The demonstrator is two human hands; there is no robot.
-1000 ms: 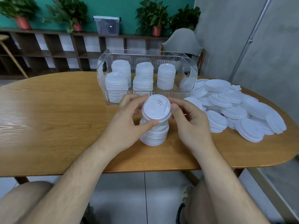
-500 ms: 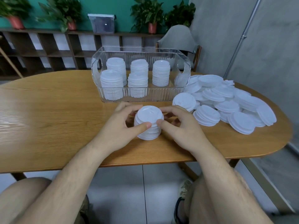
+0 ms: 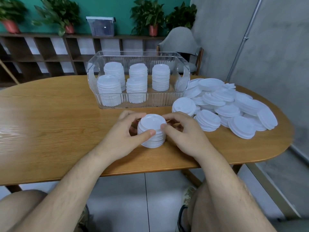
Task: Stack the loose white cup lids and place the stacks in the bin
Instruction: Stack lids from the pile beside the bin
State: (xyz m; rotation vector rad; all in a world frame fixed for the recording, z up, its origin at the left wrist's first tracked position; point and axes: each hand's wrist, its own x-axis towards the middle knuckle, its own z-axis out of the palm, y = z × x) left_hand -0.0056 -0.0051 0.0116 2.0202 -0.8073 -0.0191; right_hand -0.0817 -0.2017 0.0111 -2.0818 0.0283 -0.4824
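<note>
Your left hand [image 3: 123, 136] and right hand [image 3: 184, 134] both grip 1 stack [image 3: 152, 131] of white lids, fingers curled round its sides and thumbs on its near side close to the top. The stack stands upright on the surface [image 3: 50, 114], about midway along it and nearer the near edge than the far one.

The bin [image 3: 158, 101] is clear and ribbed, and sits just behind the stack toward the far edge, apart from it. Inside it stand 5 lid stacks [image 3: 109, 91]: 3 along the back wall, 2 along the front at left and middle.

At the right end of the surface the loose lids [image 3: 234, 111] lie heaped, just beside the bin's right wall, some in short leaning piles. The nearest pile lies just beyond your right hand.
</note>
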